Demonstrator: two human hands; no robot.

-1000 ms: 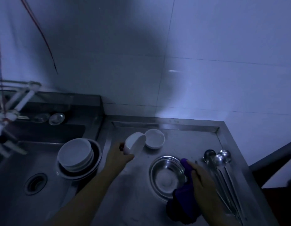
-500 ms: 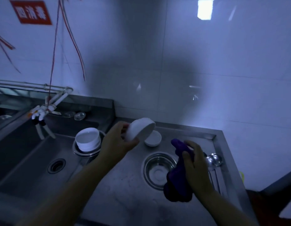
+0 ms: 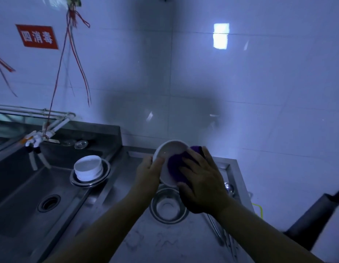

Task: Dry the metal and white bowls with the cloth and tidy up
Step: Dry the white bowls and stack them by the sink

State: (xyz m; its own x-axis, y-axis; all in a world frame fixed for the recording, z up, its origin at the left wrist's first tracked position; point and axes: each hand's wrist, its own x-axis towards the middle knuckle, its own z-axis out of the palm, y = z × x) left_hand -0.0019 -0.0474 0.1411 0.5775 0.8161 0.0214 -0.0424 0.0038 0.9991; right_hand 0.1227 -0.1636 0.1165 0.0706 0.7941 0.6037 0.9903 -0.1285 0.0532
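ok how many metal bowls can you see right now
2. One metal bowl sits on the counter below the hands; another holds stacked white bowls at the sink's edge. More may be hidden.

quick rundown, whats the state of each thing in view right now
white bowl: lifted, tilted, gripped at its rim by the left hand
purple cloth: pressed into the bowl by the right hand
metal bowl: upright on the counter, empty
stack of white bowls: in a metal basin at the sink edge
ladles: lying on the counter
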